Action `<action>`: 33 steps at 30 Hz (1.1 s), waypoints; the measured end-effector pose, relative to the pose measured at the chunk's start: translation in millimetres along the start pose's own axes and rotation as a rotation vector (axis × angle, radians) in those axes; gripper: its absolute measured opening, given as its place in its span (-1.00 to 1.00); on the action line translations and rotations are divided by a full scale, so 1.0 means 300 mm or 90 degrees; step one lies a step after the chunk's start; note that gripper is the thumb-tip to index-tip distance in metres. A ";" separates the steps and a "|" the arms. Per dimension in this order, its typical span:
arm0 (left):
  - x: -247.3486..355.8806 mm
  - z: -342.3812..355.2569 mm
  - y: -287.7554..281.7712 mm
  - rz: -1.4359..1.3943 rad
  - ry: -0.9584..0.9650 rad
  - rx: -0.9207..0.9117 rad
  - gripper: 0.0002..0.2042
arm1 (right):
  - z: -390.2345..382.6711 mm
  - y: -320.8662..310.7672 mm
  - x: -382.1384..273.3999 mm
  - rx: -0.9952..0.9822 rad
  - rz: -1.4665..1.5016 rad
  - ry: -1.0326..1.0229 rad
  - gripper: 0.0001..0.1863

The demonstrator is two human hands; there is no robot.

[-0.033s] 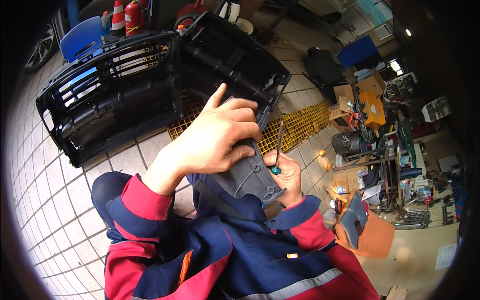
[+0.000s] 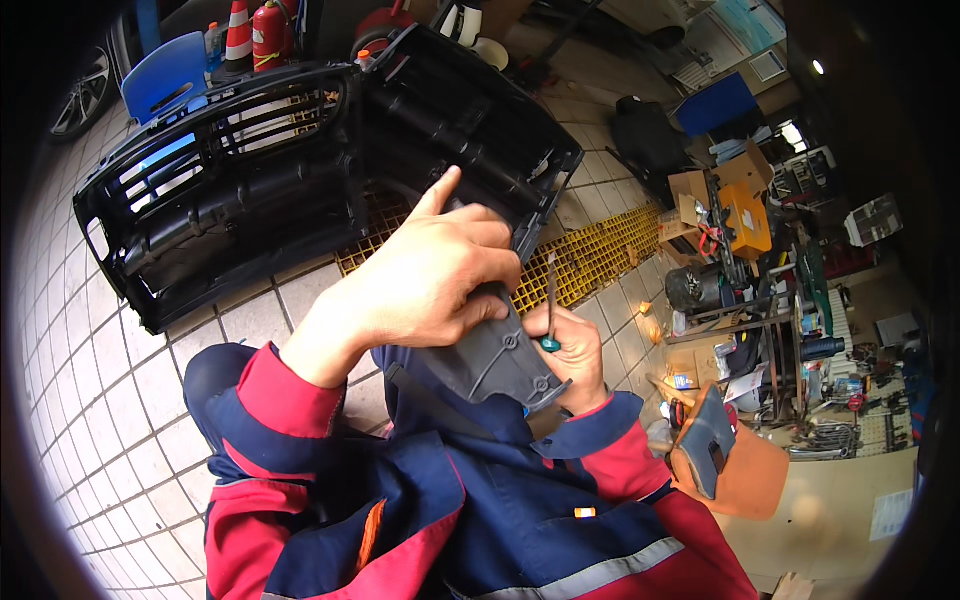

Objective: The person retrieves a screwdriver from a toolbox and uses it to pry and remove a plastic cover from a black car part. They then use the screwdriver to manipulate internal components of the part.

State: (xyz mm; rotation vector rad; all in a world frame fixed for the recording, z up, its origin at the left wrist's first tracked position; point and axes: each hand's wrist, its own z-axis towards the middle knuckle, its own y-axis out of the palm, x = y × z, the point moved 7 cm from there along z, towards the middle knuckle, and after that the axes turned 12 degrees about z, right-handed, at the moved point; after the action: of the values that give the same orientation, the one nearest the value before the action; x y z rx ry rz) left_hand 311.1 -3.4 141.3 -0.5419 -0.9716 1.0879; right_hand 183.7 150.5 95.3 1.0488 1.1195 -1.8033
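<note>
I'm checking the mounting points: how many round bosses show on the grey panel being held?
2: the upper boss near the left hand, and the lower boss near the grey panel's bottom end. The hand may hide others.

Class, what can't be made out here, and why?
In the head view:
Grey plastic panel: upper end, hidden by the left hand.
Screwdriver: how far its handle runs, hidden by the right hand; tip type, too small.
Car: mostly cut off by the picture's edge.
Wrenches: sizes, too small.
</note>
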 end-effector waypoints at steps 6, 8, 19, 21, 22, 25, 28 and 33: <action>0.053 0.004 -0.007 -0.058 0.011 -0.237 -0.72 | 0.058 0.005 -0.102 -0.170 -0.094 -0.016 -0.84; 0.076 -0.007 0.018 -0.069 0.027 -0.286 -0.65 | 0.071 0.014 -0.130 -0.248 -0.143 -0.009 -0.81; 0.091 -0.187 0.167 -0.315 -0.076 -0.219 -0.65 | 0.066 0.116 -0.071 -0.467 -0.163 0.040 -0.87; 0.072 -0.240 0.164 -0.315 -0.066 -0.134 -0.64 | 0.058 0.136 -0.049 -0.460 -0.131 0.075 -0.88; 0.067 -0.257 0.161 -0.317 -0.051 -0.084 -0.64 | 0.054 0.146 -0.041 -0.459 -0.116 0.094 -0.88; 0.057 -0.305 0.191 -0.337 -0.048 -0.046 -0.62 | 0.048 0.169 -0.032 -0.474 -0.127 0.099 -0.89; 0.059 -0.320 0.211 -0.338 -0.049 -0.016 -0.63 | 0.047 0.180 -0.027 -0.504 -0.178 0.094 -0.87; 0.045 -0.337 0.231 -0.332 -0.056 -0.035 -0.63 | 0.051 0.197 -0.020 -0.510 -0.194 0.077 -0.86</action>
State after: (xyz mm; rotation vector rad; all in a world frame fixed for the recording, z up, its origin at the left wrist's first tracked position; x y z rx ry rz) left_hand 366.9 44.9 42.4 -0.2607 -1.1413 0.6225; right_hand 234.9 117.8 86.8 0.5190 1.9327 -1.2863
